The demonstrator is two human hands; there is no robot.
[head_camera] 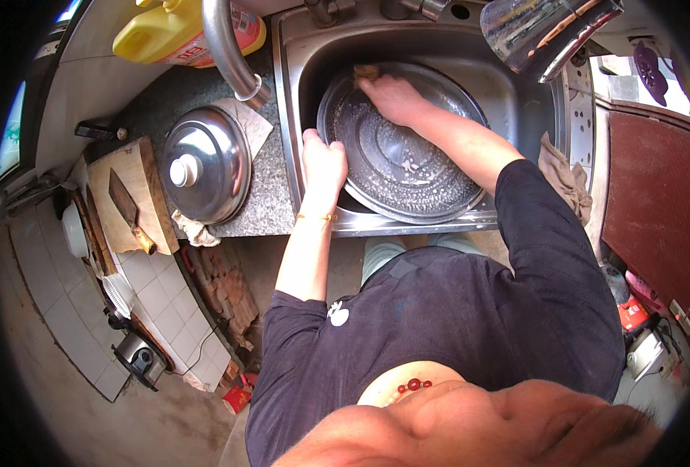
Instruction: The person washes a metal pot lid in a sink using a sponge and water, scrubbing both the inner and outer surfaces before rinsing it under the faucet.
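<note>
A large round metal lid or pan [403, 157], coated with soapy suds, rests tilted in the stainless steel sink [526, 111]. My left hand [325, 163] grips its left rim, thumb uppermost. At the upper left part of its surface, my right hand [392, 99] presses a yellowish-brown sponge or scrubbing pad [366, 73], held under the fingertips. Foam and droplets cover much of the dark ringed surface. Whether the round piece is a lid or a shallow pan I cannot tell.
On the granite counter left of the sink lie a domed steel lid [207, 166] and a cloth [245, 125]. A steel faucet [228, 52] arches near a yellow detergent jug [187, 35]. A cleaver [126, 204] lies on a wooden chopping board [105, 175]. A rag [564, 175] hangs at right.
</note>
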